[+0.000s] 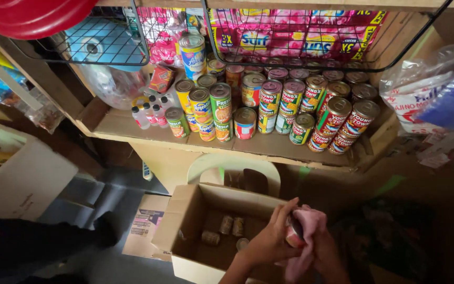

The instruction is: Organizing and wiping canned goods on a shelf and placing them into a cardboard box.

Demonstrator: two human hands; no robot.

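At lower centre, an open cardboard box (pixel 185 218) with loose tins is seen. Just right, a can (pixel 293 234) is gripped by the left hand (pixel 269 239); a pink cloth (pixel 308 236) is clutched around it by the right hand (pixel 326 255). Stacked cans (pixel 290 105) fill the upper shelf (pixel 132 129).

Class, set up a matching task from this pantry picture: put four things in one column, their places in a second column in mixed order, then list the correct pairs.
Things
1. pink cloth
2. stacked cans
3. red basin
4. loose cans

Places
A. top left, above the wire basket
B. inside the cardboard box
C. on the wooden shelf
D. in the person's hands, wrapped round a can

Pairs: 1-D, 2-C, 3-A, 4-B
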